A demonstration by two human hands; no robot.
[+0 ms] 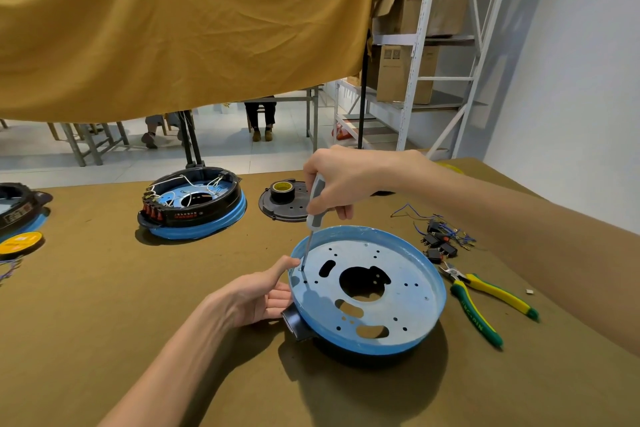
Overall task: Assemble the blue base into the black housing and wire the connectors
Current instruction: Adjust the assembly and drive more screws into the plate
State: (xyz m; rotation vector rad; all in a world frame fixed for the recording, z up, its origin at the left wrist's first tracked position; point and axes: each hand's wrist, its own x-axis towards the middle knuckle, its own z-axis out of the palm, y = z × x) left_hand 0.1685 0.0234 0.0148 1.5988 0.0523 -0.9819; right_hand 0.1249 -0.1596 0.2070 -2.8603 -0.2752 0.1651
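A: What is nearest?

B: The left hand (258, 298). Its fingers lie mostly straight against the rim of the blue base (369, 291), steadying it.

A: Where is the base?

B: On the table (104, 305), on top of the black housing (294, 322).

A: And the right hand (341, 180)?

B: It grips a screwdriver (313, 215), tip down by the rim.

A: How will the base handle?

B: It looks like stiff, thin, light metal. It may slide, so hold the edge.

A: Farther back?

B: Pliers (481, 298), switches (438, 244), and a finished unit (194, 203).
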